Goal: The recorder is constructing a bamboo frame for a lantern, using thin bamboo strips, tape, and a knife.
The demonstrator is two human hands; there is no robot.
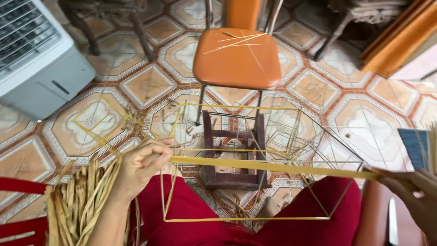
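Observation:
A box-shaped wire frame (255, 218), partly wrapped in yellow strips, rests over my lap in red trousers. My left hand (143, 166) pinches one end of a long flat yellow strip (273, 166) against the frame's left side. The strip runs taut to the right, where my right hand (416, 193) holds its other end at the frame's right corner. Under the frame stands a small dark wooden stool (234, 152).
A bundle of dry straw strips (77, 205) lies at my left. An orange chair (236, 57) with a few thin strips on its seat stands ahead. A white-grey air cooler (36, 59) is at the upper left. A knife blade (392, 221) lies lower right on the patterned tile floor.

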